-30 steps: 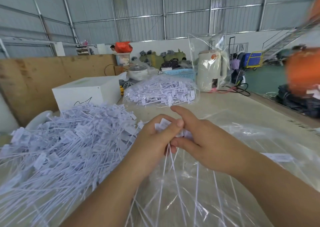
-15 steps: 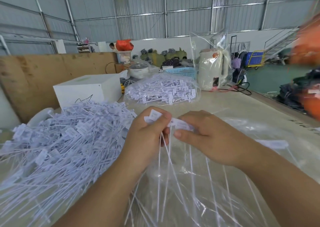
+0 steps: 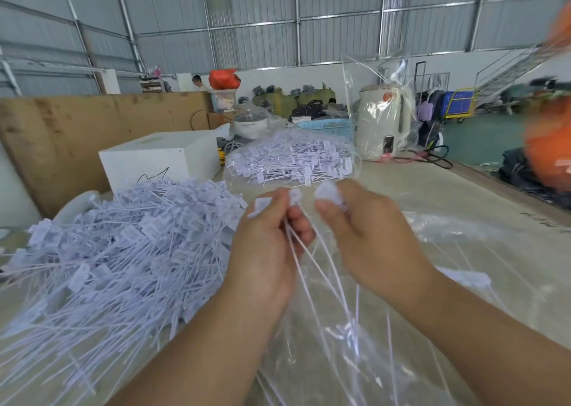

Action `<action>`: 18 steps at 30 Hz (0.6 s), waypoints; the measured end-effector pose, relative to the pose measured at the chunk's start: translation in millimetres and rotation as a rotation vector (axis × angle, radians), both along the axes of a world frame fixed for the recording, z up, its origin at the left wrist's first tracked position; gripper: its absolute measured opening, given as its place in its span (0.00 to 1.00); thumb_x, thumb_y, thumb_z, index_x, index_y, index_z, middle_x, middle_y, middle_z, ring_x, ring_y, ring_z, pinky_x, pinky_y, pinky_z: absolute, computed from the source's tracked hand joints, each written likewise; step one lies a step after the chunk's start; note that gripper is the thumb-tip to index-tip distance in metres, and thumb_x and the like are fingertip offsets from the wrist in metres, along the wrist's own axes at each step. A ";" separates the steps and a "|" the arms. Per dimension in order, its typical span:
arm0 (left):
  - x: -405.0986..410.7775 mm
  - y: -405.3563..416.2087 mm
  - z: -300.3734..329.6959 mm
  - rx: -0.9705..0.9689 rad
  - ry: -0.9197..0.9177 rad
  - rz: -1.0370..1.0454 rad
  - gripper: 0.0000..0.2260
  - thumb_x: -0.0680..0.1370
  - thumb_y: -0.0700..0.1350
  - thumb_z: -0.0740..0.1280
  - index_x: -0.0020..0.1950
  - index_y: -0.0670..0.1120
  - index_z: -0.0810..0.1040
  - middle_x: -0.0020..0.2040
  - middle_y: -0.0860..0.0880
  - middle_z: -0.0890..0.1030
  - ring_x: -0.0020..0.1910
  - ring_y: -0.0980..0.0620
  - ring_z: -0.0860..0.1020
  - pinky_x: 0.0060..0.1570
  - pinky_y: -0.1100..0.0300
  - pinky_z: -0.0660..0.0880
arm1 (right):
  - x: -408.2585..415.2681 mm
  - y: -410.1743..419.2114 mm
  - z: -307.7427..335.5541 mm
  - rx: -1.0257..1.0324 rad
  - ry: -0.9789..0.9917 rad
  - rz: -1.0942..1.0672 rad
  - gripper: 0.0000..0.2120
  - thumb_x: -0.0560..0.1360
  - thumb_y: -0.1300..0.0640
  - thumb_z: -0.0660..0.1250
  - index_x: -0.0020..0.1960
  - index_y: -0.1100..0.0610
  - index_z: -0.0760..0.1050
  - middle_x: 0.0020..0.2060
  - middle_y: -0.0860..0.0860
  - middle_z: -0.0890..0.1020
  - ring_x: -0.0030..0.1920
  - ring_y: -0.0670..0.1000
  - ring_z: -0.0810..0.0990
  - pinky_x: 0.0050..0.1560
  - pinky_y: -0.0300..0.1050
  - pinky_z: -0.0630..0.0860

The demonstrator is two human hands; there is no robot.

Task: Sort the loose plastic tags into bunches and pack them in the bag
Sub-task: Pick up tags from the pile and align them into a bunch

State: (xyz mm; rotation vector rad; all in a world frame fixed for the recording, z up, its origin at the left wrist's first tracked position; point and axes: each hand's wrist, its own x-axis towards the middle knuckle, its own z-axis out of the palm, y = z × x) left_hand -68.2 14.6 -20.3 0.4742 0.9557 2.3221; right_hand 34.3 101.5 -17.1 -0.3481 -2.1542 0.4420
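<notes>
Both hands are raised above the table [image 3: 432, 195], close together but apart. The left hand [image 3: 265, 244] has its fingers curled round a small bunch of white tags [image 3: 304, 251], the flat heads poking out above the thumb and the thin tails hanging down between the forearms. The right hand [image 3: 367, 235] pinches a few more tag heads between thumb and fingertips (these are blurred, so their count cannot be told), and their tails hang alongside the others. Below the hands lies a clear plastic bag [image 3: 463, 251], spread flat on the table with a few tags showing through it. To the left sits the big heap of loose tags [image 3: 108, 251], touching the left forearm's side. Behind the hands lies a packed bag of tags [image 3: 290, 161], with a white box [image 3: 160, 161] to its left and a pale kettle [image 3: 383, 121] wrapped in plastic to its right.
</notes>
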 end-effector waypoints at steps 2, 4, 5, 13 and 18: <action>-15.7 -4.2 1.1 0.005 -0.092 0.093 0.06 0.80 0.41 0.64 0.43 0.44 0.73 0.28 0.50 0.71 0.23 0.57 0.69 0.23 0.66 0.70 | 3.8 9.1 4.0 -0.070 0.125 -0.021 0.14 0.80 0.47 0.59 0.40 0.55 0.67 0.26 0.46 0.69 0.26 0.44 0.67 0.27 0.45 0.62; -25.5 -10.8 0.8 -0.051 0.002 0.101 0.08 0.80 0.42 0.64 0.41 0.45 0.72 0.28 0.50 0.70 0.23 0.56 0.68 0.24 0.65 0.68 | 8.7 15.0 4.2 -0.118 0.103 0.097 0.12 0.80 0.47 0.60 0.43 0.53 0.66 0.25 0.46 0.68 0.25 0.44 0.66 0.27 0.43 0.62; -25.6 -12.7 0.0 -0.087 0.113 0.064 0.08 0.80 0.42 0.64 0.40 0.46 0.73 0.27 0.50 0.70 0.22 0.55 0.68 0.24 0.64 0.67 | 9.7 14.6 2.8 -0.147 0.016 0.185 0.08 0.79 0.46 0.60 0.46 0.50 0.66 0.26 0.47 0.70 0.25 0.43 0.66 0.27 0.41 0.63; -0.3 -10.2 -8.2 -0.269 0.845 -0.068 0.08 0.74 0.52 0.66 0.36 0.52 0.78 0.26 0.48 0.75 0.22 0.51 0.71 0.26 0.61 0.68 | 15.4 14.5 2.1 -0.007 -0.359 0.344 0.31 0.80 0.50 0.62 0.76 0.48 0.49 0.41 0.50 0.82 0.42 0.51 0.81 0.47 0.56 0.76; -4.3 -10.2 -8.4 -0.283 0.848 -0.063 0.07 0.73 0.49 0.68 0.35 0.51 0.79 0.26 0.45 0.76 0.23 0.50 0.73 0.26 0.59 0.69 | 15.3 11.9 1.9 -0.173 -0.346 0.417 0.30 0.78 0.47 0.65 0.75 0.48 0.56 0.42 0.54 0.83 0.44 0.57 0.82 0.49 0.60 0.76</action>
